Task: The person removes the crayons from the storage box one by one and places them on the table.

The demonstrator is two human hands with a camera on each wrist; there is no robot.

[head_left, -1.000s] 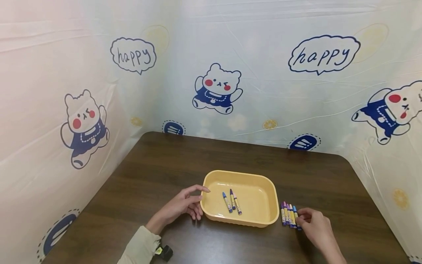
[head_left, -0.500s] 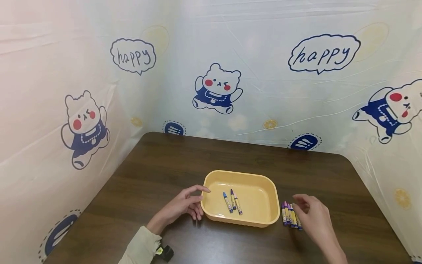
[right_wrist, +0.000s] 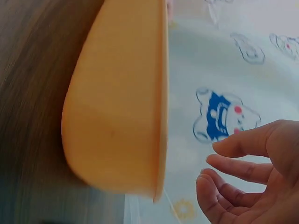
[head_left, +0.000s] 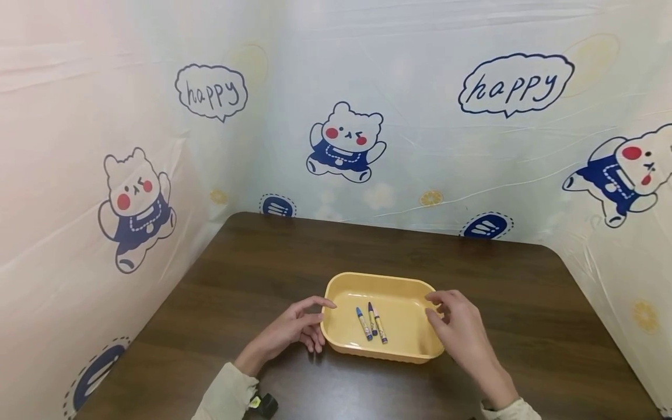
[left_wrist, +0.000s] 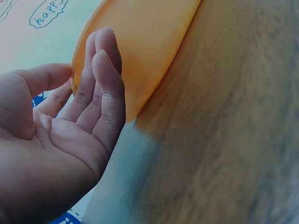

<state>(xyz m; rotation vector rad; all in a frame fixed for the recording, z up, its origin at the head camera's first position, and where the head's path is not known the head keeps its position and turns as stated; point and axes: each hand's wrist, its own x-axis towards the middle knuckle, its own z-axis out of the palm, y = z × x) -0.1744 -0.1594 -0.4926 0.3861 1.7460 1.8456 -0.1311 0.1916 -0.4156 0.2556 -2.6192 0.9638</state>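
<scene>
A yellow plastic tray (head_left: 346, 345) stands on the dark wooden table, with three crayons in its left half: a blue one (head_left: 364, 324), a dark purple one (head_left: 373, 318) and a pale pink-tipped one (head_left: 380, 326). My left hand (head_left: 294, 324) holds the tray's left rim between thumb and index finger, the index reaching over the inside while the other fingers hang curled below. Over the tray's right rim hovers my right hand (head_left: 462, 326); in the right wrist view its loosely bent fingers (right_wrist: 233, 186) hold nothing, thumb apart from them.
The dark table (head_left: 262, 256) reaches back to a pale printed curtain (head_left: 420, 146) with bears and "happy" bubbles, which also hangs along both sides. A black and yellow-green band (head_left: 262, 404) sits by the left sleeve (head_left: 226, 391).
My right hand has moved left from the row of crayons on the table to the tray's right rim, and that row is now out of sight behind it. The left hand stays put.
</scene>
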